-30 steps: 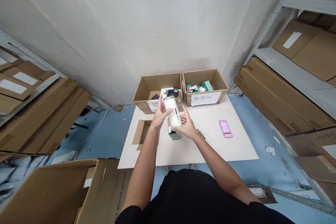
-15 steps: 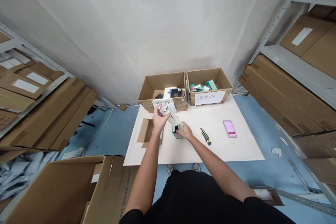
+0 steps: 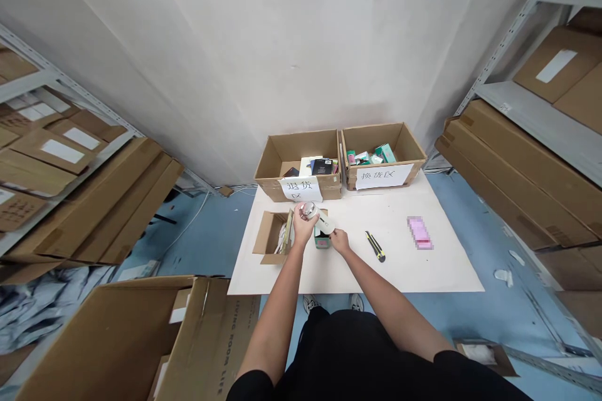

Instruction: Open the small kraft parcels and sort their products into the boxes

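Left hand (image 3: pixel 302 230) is clamped round the capped end of a white bottle (image 3: pixel 323 222), held tilted, its lower end at the open top of a small green box (image 3: pixel 322 241). Right hand (image 3: pixel 339 240) is closed on that box, which stands on the worktop (image 3: pixel 423 269). At the back edge are two labelled cardboard boxes, side by side and touching: the left box (image 3: pixel 270 156) holds dark and white packets, the right box (image 3: pixel 409 141) holds small green and white packs. A small open carton (image 3: pixel 268 235) lies just beside the left hand. A utility knife (image 3: pixel 375 245) and a pink item (image 3: pixel 419 232) lie to the right. Blue floor (image 3: pixel 207 232); a large carton (image 3: pixel 108 338) at the near left; shelves (image 3: pixel 527 163) of flat cartons at both sides.
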Available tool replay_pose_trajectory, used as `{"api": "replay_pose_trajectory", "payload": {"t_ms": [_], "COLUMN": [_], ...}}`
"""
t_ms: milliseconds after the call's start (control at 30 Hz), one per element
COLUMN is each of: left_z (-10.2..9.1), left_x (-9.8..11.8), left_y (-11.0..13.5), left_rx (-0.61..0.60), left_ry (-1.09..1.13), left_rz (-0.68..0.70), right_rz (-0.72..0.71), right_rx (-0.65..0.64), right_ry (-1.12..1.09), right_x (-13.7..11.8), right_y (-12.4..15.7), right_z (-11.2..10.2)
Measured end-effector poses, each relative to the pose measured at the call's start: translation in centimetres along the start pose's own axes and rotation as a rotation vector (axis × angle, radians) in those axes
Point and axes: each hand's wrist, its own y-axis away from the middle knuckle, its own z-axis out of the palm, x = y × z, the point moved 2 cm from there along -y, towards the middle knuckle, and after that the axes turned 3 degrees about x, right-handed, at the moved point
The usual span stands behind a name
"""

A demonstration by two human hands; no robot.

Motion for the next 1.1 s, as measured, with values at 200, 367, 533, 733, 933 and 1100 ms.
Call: {"api": "replay_pose_trajectory", "payload": {"t_ms": [200,367,533,733,933,1100], "left_z": [0.2,-0.4,-0.9,-0.4,0.1,0.2], "left_x": [-1.3,-1.2,-1.9,-4.5,-8.5,-11.9], "left_y": [-0.2,0.1,0.1,0.8,2.4,2.8], "left_rx": [-0.032,-0.080,-0.083,-0.150,-0.289,-0.371], "left_ry": [-0.019,-0.049,-0.045,-0.159,-0.562,-0.589], "left_rz": [-0.029,0.047,0.050,0.078,0.190,0.210], "right_rz": [-0.020,-0.030,-0.033,-0.067,-0.086,-0.097], "right_rx": [0.004,0.065,0.074,0.060,0.147,0.145], "right_ry": [-0.022,-0.003,0.016,-0.004,-0.073,-0.114], "right_x": [0.8,0.9,1.0,1.4,3.0,4.3], "right_y": [0.6,0.8,0.4,0.3,0.3,0.5], "right_z": [-0.3,-0.3,0.1,0.5,0.9,1.3]}}
